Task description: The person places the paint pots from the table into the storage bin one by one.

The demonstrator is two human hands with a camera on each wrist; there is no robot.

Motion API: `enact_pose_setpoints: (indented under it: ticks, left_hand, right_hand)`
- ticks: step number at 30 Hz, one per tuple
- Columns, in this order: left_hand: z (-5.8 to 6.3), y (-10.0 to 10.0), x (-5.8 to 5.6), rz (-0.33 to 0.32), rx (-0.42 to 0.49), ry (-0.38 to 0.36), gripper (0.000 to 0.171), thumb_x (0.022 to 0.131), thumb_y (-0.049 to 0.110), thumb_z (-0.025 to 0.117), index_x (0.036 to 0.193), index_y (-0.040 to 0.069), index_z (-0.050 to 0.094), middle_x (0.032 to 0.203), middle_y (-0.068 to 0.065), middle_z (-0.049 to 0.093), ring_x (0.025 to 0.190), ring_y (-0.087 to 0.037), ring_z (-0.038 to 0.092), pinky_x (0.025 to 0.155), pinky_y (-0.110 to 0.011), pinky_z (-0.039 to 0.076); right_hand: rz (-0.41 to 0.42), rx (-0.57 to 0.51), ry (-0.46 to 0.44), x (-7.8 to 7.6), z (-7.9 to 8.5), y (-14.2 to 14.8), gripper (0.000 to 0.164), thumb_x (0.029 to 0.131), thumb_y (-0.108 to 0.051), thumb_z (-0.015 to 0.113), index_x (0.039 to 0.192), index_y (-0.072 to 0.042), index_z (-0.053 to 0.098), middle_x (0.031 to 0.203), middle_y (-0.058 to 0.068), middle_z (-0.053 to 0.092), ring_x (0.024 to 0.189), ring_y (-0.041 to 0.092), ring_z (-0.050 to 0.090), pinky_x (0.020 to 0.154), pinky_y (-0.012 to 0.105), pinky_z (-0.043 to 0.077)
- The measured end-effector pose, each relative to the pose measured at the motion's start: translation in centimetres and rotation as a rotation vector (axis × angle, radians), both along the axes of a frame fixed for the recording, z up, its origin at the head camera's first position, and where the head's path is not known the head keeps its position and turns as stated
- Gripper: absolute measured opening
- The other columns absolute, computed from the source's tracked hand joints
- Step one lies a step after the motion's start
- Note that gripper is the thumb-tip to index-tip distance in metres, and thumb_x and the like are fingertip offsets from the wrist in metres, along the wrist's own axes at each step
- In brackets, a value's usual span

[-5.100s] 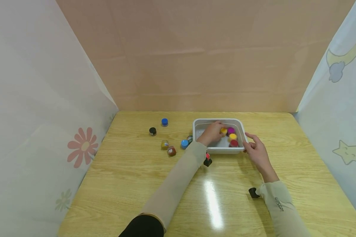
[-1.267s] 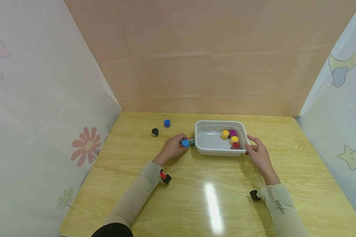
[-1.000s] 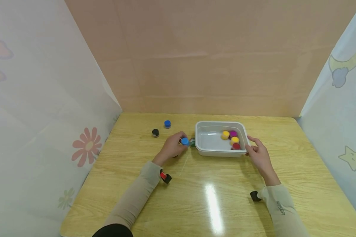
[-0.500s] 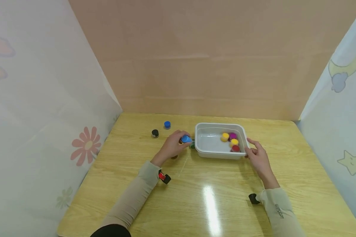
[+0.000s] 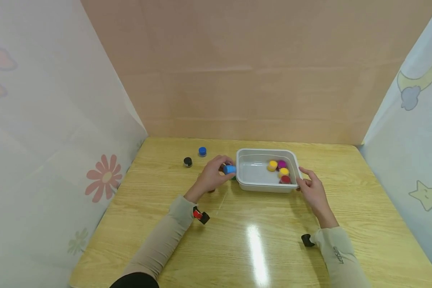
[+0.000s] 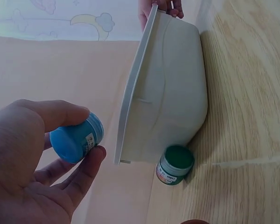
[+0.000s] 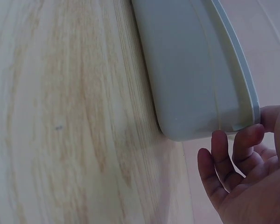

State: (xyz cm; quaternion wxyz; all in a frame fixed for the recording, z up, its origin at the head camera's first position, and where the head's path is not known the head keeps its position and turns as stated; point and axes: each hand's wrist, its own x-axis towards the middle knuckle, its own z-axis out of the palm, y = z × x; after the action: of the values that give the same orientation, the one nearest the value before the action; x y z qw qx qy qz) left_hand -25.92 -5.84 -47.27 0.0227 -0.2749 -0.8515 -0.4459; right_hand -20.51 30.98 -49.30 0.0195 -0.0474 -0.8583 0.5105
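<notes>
My left hand (image 5: 210,176) pinches a small paint jar with a light blue lid (image 5: 229,169) between thumb and fingers. The jar is tipped on its side, level with the left rim of a white plastic tub (image 5: 266,185). At the tub's right end, my right hand (image 5: 313,190) grips the rim, thumb and index finger on it and the other fingers near the outer wall. Inside the tub, toward the right, sit two yellow jars (image 5: 272,165), a purple jar (image 5: 282,164) and a red jar (image 5: 285,180). A green paint jar (image 6: 176,163) stands against the tub's left side, mostly hidden in the head view.
Farther left on the wooden table (image 5: 237,248) stand a black-lidded jar (image 5: 188,162) and a dark blue-lidded jar (image 5: 202,151). A brownish jar (image 5: 211,191) peeks out from under my left hand. A tan backdrop (image 5: 252,100) rises behind the table.
My left hand, earlier inside the tub at a yellow jar, moved left to the light blue-lidded jar, then lifted and tilted it toward the tub's rim. The right hand keeps its grip.
</notes>
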Motion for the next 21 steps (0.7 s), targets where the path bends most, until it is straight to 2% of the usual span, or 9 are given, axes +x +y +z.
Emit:
enact_pose_setpoints:
  ticks: [4, 11, 16, 21]
  left_hand:
    - [0.2, 0.3, 0.1, -0.01, 0.015, -0.014, 0.033, 0.094, 0.017, 0.078, 0.125, 0.009, 0.069, 0.119, -0.009, 0.062, 0.107, -0.023, 0.064, 0.094, -0.036, 0.06]
    - [0.5, 1.0, 0.3, 0.002, 0.015, -0.044, 0.032, 0.094, 0.017, 0.078, 0.123, 0.011, 0.067, 0.118, -0.007, 0.061, 0.108, -0.021, 0.064, 0.097, -0.035, 0.059]
    - [0.7, 1.5, 0.4, -0.034, 0.063, -0.054, 0.032, 0.093, 0.014, 0.078, 0.122, 0.01, 0.065, 0.118, -0.009, 0.062, 0.108, -0.024, 0.064, 0.098, -0.043, 0.059]
    - [0.8, 2.1, 0.3, -0.066, 0.097, -0.07, 0.033, 0.094, 0.014, 0.077, 0.122, 0.006, 0.064, 0.118, -0.01, 0.064, 0.108, -0.024, 0.065, 0.098, -0.045, 0.059]
  right_hand:
    - [-0.002, -0.003, 0.002, -0.1, 0.0, 0.0, 0.056, 0.11, -0.022, 0.05, 0.161, -0.003, 0.033, 0.068, 0.001, 0.062, 0.074, 0.006, 0.066, 0.067, 0.026, 0.053]
    - [0.003, -0.01, 0.019, 0.1, 0.0, -0.1, 0.057, 0.11, -0.024, 0.051, 0.16, -0.004, 0.034, 0.064, 0.001, 0.057, 0.074, 0.009, 0.066, 0.062, 0.025, 0.05]
    - [0.007, -0.004, 0.018, 0.2, 0.1, -0.1, 0.058, 0.11, -0.027, 0.051, 0.161, -0.005, 0.034, 0.063, 0.003, 0.056, 0.074, 0.014, 0.067, 0.053, 0.026, 0.042]
    - [0.005, 0.008, 0.013, 0.3, 0.3, -0.2, 0.058, 0.11, -0.027, 0.051, 0.161, -0.006, 0.033, 0.064, 0.005, 0.058, 0.076, 0.012, 0.068, 0.055, 0.027, 0.043]
